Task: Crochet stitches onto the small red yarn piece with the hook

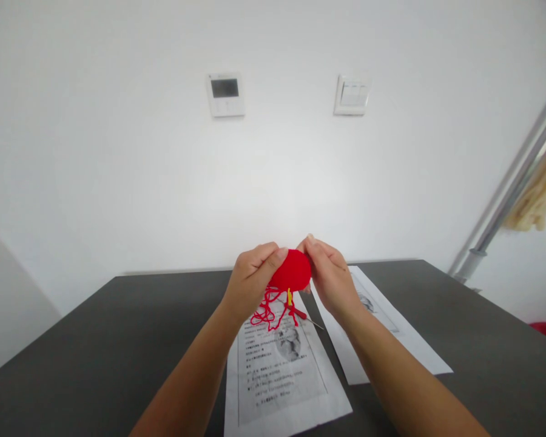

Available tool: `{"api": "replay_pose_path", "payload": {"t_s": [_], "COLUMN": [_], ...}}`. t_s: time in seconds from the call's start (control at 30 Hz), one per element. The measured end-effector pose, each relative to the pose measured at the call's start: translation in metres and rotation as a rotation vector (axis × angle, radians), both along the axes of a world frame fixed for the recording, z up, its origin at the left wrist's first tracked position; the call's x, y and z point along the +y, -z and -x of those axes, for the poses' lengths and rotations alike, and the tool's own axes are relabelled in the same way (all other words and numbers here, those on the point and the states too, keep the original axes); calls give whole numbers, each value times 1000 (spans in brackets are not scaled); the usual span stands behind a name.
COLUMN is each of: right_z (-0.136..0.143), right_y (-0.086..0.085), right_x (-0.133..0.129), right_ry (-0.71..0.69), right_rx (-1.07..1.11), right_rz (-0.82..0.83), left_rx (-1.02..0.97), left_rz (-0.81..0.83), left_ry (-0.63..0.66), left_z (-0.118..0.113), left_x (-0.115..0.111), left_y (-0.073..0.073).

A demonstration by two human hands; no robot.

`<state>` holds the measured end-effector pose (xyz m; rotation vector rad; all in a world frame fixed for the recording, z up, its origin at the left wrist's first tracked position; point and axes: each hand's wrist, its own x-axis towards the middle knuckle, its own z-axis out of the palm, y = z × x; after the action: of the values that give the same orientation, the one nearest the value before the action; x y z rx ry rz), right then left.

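And there it was, the red piece (293, 271) up at the centre, the left hand (253, 276) clamped on its nine o'clock edge, thumb on top, while the right hand (330, 273), fingers and thumb drawn together, met its three o'clock edge! Red yarn (264, 311) trailed at seven o'clock, a yellow bit (290, 297) hung at six, and below, a red-handled tool (300, 314) showed over the printed sheet (277, 388) on the dark tabletop (164, 340).

Printed sheet (277, 409): small text lines, too blurred to read; nothing else legible.
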<state>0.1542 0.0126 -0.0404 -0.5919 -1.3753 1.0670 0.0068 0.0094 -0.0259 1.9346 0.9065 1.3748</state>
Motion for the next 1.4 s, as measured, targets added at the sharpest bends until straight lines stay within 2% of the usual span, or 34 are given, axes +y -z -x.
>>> {"api": "replay_pose_path", "payload": {"t_s": [0.1, 0.23, 0.4, 0.5, 0.57, 0.63, 0.73, 0.8, 0.9, 1.03, 1.1, 1.2, 1.3, 1.4], "right_z": [-2, -4, -6, -4, -1, 1, 2, 2, 0, -2, -2, -1, 0, 0], "right_y": [-2, -4, -4, -1, 1, 4, 6, 7, 6, 5, 5, 5, 2, -1], "right_x": [-1, -4, -5, -4, -3, -3, -1, 0, 0, -1, -1, 0, 0, -1], "right_ry": [-4, 73, 164, 233, 306, 343, 300, 272, 279, 321, 304, 215, 120, 85], "right_rx": [-36, -106, -275, -334, -366, -376, -352, -350, -400, -494, -494, -360, -183, -136], "right_rz": [-49, -84, -219, -250, -298, -347, -367, -367, -370, -418, -428, -330, -166, -89], "left_rx": [9, 65, 171, 170, 98, -40, -247, -301, -238, 14, 71, -2, -104, -168], "left_rz": [-64, -138, -219, -274, -226, -63, 198, 251, 175, 13, -49, -64, -3, 18], "left_ry": [-54, -93, -79, -150, -193, -147, 21, 82, 52, -76, -152, -198, -135, -93], "left_z": [2, 2, 0, -3, -6, -9, -10, -8, -3, 0, 0, -3, -5, -4], "left_x": [1, 1, 0, -1, -2, -1, 3, 6, 7, 5, 4, 5, 6, 6], "left_y": [1, 0, -3, -3, -1, 2, 5, 5, 2, -2, -2, 2, 5, 7]}}
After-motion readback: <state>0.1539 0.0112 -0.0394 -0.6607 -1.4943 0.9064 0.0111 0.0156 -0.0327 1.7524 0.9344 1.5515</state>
